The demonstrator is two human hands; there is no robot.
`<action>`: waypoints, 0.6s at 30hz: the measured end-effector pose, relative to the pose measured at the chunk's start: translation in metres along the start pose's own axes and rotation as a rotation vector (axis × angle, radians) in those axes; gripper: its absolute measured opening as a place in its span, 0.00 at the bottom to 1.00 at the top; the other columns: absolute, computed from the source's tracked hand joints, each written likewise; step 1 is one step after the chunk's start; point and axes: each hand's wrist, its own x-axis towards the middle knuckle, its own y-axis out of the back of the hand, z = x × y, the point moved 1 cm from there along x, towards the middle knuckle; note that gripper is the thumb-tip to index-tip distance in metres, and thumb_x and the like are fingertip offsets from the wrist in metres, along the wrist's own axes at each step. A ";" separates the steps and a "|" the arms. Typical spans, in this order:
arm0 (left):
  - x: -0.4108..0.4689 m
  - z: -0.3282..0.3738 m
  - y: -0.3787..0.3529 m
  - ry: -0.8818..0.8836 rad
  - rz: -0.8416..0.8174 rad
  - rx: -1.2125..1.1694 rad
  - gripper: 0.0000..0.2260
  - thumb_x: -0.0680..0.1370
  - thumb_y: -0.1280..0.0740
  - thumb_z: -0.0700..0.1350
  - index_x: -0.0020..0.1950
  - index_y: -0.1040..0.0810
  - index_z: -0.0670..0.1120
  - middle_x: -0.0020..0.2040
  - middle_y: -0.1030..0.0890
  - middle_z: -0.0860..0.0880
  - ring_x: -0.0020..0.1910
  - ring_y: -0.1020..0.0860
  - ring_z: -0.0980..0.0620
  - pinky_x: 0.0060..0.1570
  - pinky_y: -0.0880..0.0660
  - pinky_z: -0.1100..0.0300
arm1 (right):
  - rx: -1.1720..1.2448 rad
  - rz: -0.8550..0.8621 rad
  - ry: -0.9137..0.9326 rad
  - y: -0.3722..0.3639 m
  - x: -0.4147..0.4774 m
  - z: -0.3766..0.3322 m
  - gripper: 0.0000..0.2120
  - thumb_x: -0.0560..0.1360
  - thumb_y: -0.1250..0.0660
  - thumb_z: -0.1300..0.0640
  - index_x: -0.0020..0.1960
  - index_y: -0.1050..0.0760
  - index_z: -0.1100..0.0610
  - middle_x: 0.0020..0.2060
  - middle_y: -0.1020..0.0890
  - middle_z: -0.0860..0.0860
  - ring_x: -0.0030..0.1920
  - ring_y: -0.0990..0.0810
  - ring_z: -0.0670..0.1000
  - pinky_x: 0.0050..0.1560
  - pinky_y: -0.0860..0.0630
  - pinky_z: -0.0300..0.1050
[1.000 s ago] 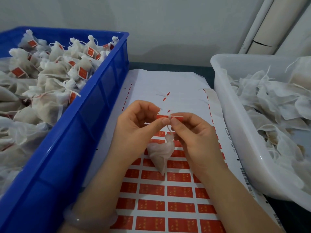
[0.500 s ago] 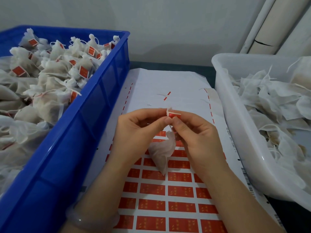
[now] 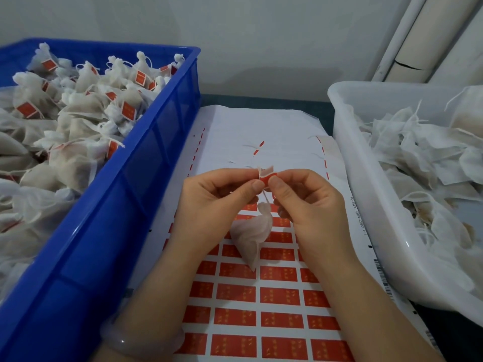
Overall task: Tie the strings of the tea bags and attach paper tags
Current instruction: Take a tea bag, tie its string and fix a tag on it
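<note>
Nearest to the person lies the sticker sheet (image 3: 261, 320), flat on the bench, and I take it as the landmark. Its near part carries rows of red tags; its far part is white and bare, apart from thin red slivers and some bits of string. Probably the tags were peeled from the far end first.

Above the middle of the sheet hang both hands. On the left wrist is a pale bangle (image 3: 141, 340). The left hand (image 3: 214, 202) and the right hand (image 3: 311, 205) meet at thumb and forefinger, each narrowed into a pinch on 1 red paper tag (image 3: 267, 176). The tag looks folded, with a white edge standing up above the fingertips. My judgement is that it is being pressed closed around the string (image 3: 265, 195), so that the glue sides meet.

The tea bag (image 3: 252, 236) hangs from this string just below the fingers, over the sheet; if its tip touches the sheet, I cannot tell. Its neck is bunched, so the knot seems done already.

Left of the sheet stands a blue crate (image 3: 109, 218), full of bags with red tags, likely the finished ones. Right of the sheet stands a white tub (image 3: 371, 205) with bags that show no tags. This order lets the work pass from right to left.
</note>
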 end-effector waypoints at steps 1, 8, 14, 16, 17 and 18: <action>0.000 0.000 0.000 0.000 -0.005 0.010 0.10 0.64 0.32 0.50 0.45 0.20 0.54 0.40 0.16 0.58 0.39 0.17 0.57 0.37 0.23 0.69 | -0.003 0.002 -0.001 0.000 0.000 0.000 0.11 0.62 0.35 0.43 0.41 0.23 0.46 0.35 0.18 0.38 0.37 0.20 0.37 0.35 0.26 0.27; 0.000 0.000 -0.001 -0.019 0.019 0.048 0.09 0.65 0.32 0.50 0.44 0.20 0.55 0.39 0.17 0.60 0.39 0.18 0.58 0.37 0.23 0.70 | -0.031 -0.018 0.013 -0.001 0.001 0.002 0.01 0.71 0.33 0.51 0.42 0.24 0.47 0.36 0.18 0.40 0.37 0.20 0.38 0.35 0.26 0.27; -0.001 0.000 -0.002 -0.024 0.028 0.041 0.08 0.65 0.32 0.49 0.43 0.20 0.54 0.37 0.17 0.60 0.37 0.18 0.58 0.35 0.24 0.71 | -0.024 -0.026 0.011 -0.001 0.001 0.003 0.01 0.73 0.33 0.53 0.42 0.24 0.48 0.31 0.20 0.37 0.35 0.21 0.37 0.34 0.26 0.27; -0.001 0.000 -0.002 -0.022 0.030 0.042 0.08 0.65 0.32 0.49 0.43 0.20 0.54 0.38 0.17 0.58 0.37 0.18 0.58 0.36 0.23 0.70 | -0.031 -0.027 0.013 -0.001 0.002 0.003 0.02 0.73 0.33 0.53 0.42 0.25 0.47 0.32 0.20 0.36 0.36 0.21 0.37 0.34 0.27 0.26; -0.001 -0.001 -0.002 -0.020 0.032 0.044 0.08 0.65 0.32 0.49 0.43 0.20 0.54 0.39 0.17 0.57 0.38 0.18 0.57 0.37 0.23 0.70 | -0.035 -0.027 0.013 -0.001 0.002 0.003 0.02 0.73 0.33 0.52 0.42 0.25 0.47 0.32 0.20 0.36 0.36 0.21 0.36 0.34 0.26 0.26; -0.001 -0.001 -0.002 -0.017 0.035 0.047 0.08 0.65 0.32 0.50 0.43 0.20 0.54 0.39 0.17 0.57 0.38 0.18 0.57 0.37 0.23 0.69 | -0.037 -0.026 0.013 -0.001 0.002 0.003 0.02 0.73 0.33 0.52 0.42 0.25 0.47 0.32 0.20 0.36 0.36 0.21 0.36 0.34 0.26 0.26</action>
